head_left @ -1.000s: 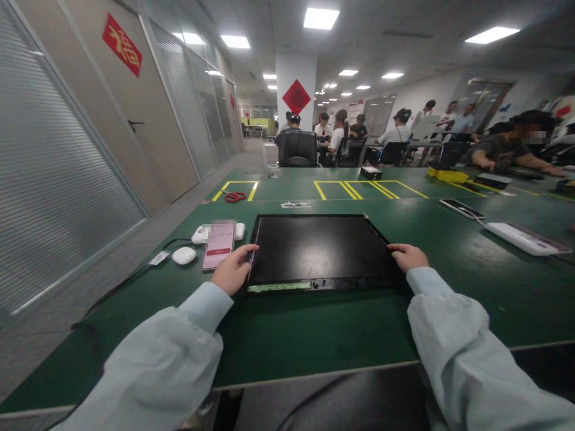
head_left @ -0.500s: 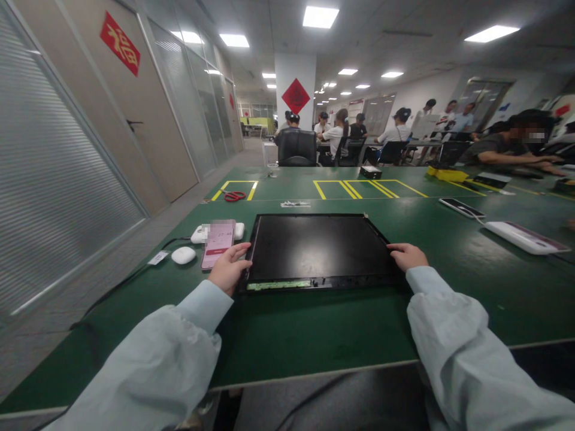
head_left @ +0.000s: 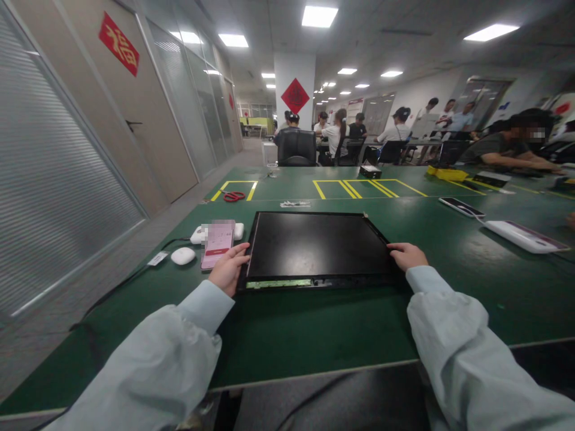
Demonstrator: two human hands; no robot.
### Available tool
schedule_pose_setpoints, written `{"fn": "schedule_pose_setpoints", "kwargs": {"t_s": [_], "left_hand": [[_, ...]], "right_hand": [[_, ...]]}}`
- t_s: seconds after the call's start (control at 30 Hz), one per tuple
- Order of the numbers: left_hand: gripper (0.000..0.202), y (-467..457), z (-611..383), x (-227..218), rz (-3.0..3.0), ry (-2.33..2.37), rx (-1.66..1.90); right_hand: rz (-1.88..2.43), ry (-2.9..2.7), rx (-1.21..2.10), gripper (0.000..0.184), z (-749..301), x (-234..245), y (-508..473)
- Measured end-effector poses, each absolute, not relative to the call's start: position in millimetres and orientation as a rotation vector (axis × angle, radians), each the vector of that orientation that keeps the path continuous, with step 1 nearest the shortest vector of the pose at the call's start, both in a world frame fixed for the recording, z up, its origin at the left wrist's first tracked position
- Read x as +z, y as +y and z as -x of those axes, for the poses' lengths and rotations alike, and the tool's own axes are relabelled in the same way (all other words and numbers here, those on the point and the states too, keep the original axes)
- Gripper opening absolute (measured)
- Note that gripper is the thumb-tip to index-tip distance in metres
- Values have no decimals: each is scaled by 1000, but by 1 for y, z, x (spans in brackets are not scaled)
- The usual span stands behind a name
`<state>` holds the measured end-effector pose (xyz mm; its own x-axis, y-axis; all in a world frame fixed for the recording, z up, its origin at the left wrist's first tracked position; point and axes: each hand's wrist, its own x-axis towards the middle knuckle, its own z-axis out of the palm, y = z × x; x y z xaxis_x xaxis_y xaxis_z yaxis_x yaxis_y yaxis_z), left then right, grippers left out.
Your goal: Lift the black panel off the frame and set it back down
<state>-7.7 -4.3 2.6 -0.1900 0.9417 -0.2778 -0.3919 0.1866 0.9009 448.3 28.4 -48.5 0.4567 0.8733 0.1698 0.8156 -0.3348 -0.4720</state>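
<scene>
Between my hands is a black LCD screen panel (head_left: 314, 245) in a thin black frame, face up over the green table (head_left: 323, 335). A green circuit strip (head_left: 278, 284) shows along its near edge, toward the left. My left hand (head_left: 228, 269) grips the left side of the frame, fingers on top near the edge. My right hand (head_left: 408, 256) pinches the right edge, its thumb and fingertips partly hidden. Whether the panel rests flat or is slightly raised I cannot tell. Close to my left hand lies a pink phone (head_left: 218, 242).
Left of the phone are a white rounded case (head_left: 183, 256) and a white power strip (head_left: 196, 234). Red-handled scissors (head_left: 234, 196) lie farther back, near yellow tape marks (head_left: 353, 189). At right are another phone (head_left: 461, 207) and a white power strip (head_left: 521, 237). Several people sit beyond.
The panel's far edge appears slightly higher in view, and the glare on it has shifted a little. Both hands keep nearly the same places on the frame.
</scene>
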Motion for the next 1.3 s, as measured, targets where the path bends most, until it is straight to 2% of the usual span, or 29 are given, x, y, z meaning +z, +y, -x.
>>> {"fn": "schedule_pose_setpoints", "kwargs": {"t_s": [0.3, 0.6, 1.03, 1.2, 1.3], "left_hand": [[36, -3, 9, 1, -628, 1144, 1331], [49, -3, 11, 0, -649, 1134, 1313], [36, -7, 6, 6, -705, 1148, 1297], [46, -7, 9, 7, -726, 1146, 1233], [40, -6, 11, 8, -685, 1156, 1249]], "right_hand": [[2192, -1404, 145, 35, -451, -51, 29], [2192, -1398, 149, 35, -450, -49, 29], [2195, -1427, 139, 34, -450, -49, 30], [2216, -1401, 164, 36, -449, -47, 30], [2232, -1407, 183, 38, -448, -46, 29]]}}
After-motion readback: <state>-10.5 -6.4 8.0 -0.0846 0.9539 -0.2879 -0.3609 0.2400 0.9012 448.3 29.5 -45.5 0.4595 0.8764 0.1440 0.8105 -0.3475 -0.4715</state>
